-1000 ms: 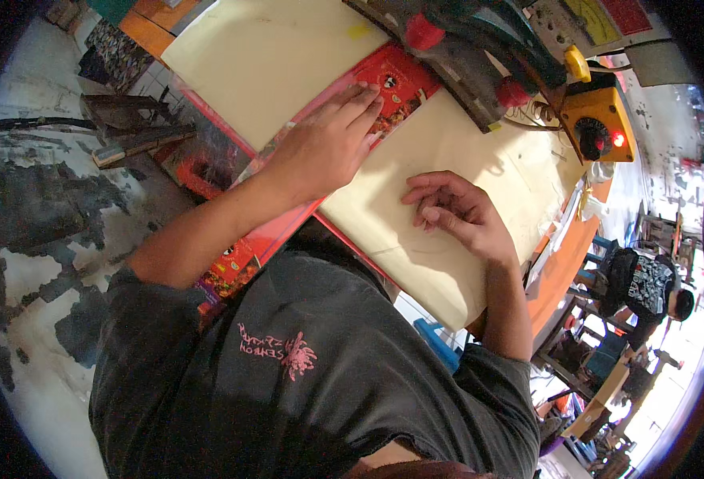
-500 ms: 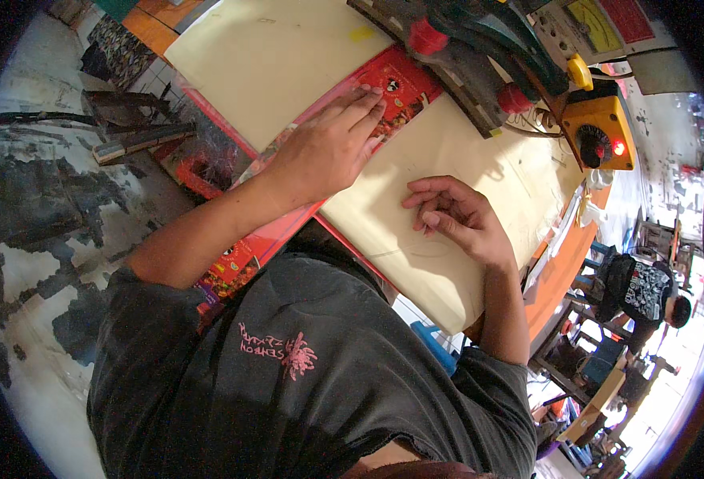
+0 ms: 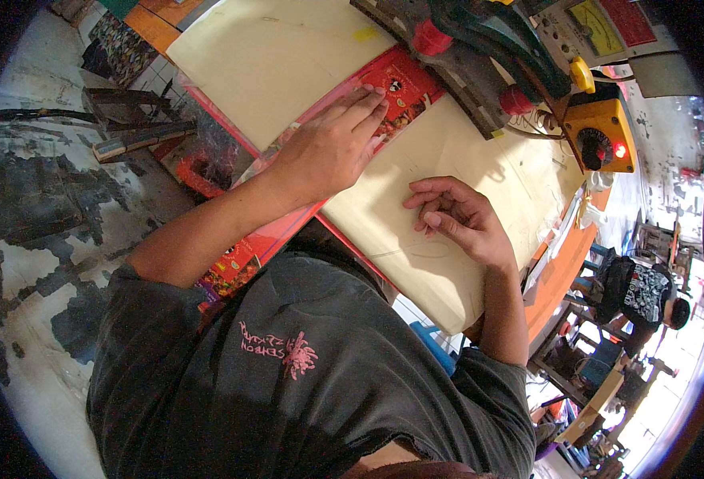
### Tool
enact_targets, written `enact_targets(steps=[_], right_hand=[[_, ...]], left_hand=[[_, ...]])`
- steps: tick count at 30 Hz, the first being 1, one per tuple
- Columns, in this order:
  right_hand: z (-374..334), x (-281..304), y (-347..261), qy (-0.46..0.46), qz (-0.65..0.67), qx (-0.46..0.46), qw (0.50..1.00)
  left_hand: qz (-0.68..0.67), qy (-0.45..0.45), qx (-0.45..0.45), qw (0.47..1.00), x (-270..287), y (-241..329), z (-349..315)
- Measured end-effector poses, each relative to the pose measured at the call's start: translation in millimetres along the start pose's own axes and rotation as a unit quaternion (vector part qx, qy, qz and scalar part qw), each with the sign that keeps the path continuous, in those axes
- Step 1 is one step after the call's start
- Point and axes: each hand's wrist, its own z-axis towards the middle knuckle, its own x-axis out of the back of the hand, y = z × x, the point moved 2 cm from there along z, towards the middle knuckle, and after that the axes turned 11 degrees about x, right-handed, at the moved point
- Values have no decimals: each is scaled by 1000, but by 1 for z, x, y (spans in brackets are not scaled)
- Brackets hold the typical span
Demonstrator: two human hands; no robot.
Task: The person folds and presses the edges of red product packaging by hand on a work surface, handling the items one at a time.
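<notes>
My left hand [image 3: 337,144] lies flat, fingers stretched out, on a long strip of red printed plastic film [image 3: 406,80]. The strip runs diagonally over a cream-covered work table [image 3: 288,60], from beside a dark machine bar [image 3: 456,88] down past my left forearm. Part of the film is hidden under that hand and arm. To the right, my right hand [image 3: 457,214] is held over the cream surface with loosely bent fingers and nothing in it. I cannot tell whether it touches the cover.
Above the bar is a dark green machine arm [image 3: 487,40] with red knobs [image 3: 432,37]. A yellow control box [image 3: 599,136] with a black dial and lit red lamp stands at the right, below a gauge panel [image 3: 599,28]. Another person [image 3: 647,291] is at the far right.
</notes>
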Motion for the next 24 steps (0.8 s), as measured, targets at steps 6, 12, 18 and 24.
enact_targets(steps=[6,12,18,24], right_hand=[[0,-1,0,1,0,0,1000],[0,0,-1,1,0,5,1000],[1,-1,0,-1,-4,8,1000],[0,-1,-2,-1,-6,5,1000]], left_hand=[[-3,-2,-1,1000,-1,-1,-1],[-26,-12,3,1000,1,1,-1],[-19,-10,2,1000,-1,0,-1],[-14,-15,2,1000,-3,-2,0]])
